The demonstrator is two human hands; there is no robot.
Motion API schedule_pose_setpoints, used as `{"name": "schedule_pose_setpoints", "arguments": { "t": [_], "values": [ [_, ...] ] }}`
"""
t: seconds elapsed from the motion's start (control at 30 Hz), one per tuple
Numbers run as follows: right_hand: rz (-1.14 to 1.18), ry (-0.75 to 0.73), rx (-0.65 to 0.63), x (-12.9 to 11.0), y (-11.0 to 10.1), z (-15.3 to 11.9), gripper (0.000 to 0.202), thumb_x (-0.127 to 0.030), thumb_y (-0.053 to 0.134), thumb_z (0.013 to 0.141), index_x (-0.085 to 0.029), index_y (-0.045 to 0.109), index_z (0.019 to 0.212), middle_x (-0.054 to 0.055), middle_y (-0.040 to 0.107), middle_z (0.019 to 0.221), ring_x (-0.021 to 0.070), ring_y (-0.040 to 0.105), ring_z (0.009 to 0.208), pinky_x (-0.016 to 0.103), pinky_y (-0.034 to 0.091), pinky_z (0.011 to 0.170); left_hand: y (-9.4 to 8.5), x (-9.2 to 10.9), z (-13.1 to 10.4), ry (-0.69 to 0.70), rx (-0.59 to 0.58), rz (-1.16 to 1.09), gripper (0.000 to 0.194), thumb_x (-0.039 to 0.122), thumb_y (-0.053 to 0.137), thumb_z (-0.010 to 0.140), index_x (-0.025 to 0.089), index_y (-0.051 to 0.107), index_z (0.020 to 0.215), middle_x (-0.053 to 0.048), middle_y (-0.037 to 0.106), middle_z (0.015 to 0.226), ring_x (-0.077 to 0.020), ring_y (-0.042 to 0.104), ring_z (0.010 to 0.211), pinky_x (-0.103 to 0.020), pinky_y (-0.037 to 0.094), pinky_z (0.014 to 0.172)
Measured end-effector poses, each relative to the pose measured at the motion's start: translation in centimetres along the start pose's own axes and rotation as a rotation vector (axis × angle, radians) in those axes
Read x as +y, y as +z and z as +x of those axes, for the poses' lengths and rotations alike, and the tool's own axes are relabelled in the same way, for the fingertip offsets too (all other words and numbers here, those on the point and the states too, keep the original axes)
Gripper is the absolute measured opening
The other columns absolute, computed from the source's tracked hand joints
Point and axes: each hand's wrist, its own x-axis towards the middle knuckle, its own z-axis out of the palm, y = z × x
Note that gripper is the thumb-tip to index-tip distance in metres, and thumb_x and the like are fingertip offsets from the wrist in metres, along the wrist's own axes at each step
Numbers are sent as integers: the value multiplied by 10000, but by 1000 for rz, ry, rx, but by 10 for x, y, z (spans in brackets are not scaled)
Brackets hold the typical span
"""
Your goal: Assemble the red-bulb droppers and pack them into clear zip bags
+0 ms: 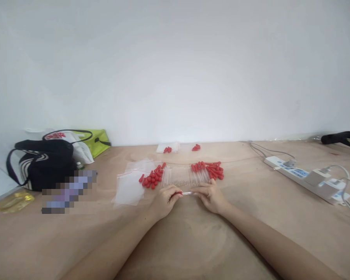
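Observation:
My left hand pinches a red rubber dropper bulb, mostly covered by its fingers. My right hand is closed on a thin glass dropper tube, whose left end meets the bulb; how far it sits inside cannot be made out. Just beyond the hands lies a row of glass tubes side by side. Left of the row is a heap of loose red bulbs. On the right, several red bulbs cluster at the far end of the row, some apparently fitted on tubes.
Transparent zip bags lie on the wooden table at left. Small bags with red bulbs rest near the wall. A black bag and yellow tape roll are far left. A power strip with cables lies right.

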Motion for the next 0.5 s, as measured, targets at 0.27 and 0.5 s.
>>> {"name": "schedule_pose_setpoints", "arguments": {
  "t": [0.27, 0.5],
  "values": [
    [-128, -57, 42, -6, 1, -2, 242, -192, 400, 817, -216, 639, 854, 24, 628, 723, 103, 478, 611, 280, 178, 667, 2, 2, -3, 53, -18, 81, 164, 247, 416, 833, 171, 560, 811, -27, 575, 736, -125, 535, 665, -226, 421, 603],
    [-84, -42, 23, -10, 4, -1, 254, -185, 370, 830, -213, 619, 787, 2, 625, 702, 92, 491, 609, 262, 177, 661, 1, 5, -3, 103, -70, 62, 191, 244, 377, 850, 165, 544, 801, -36, 555, 729, -122, 502, 642, -230, 408, 591]
  ]
}}
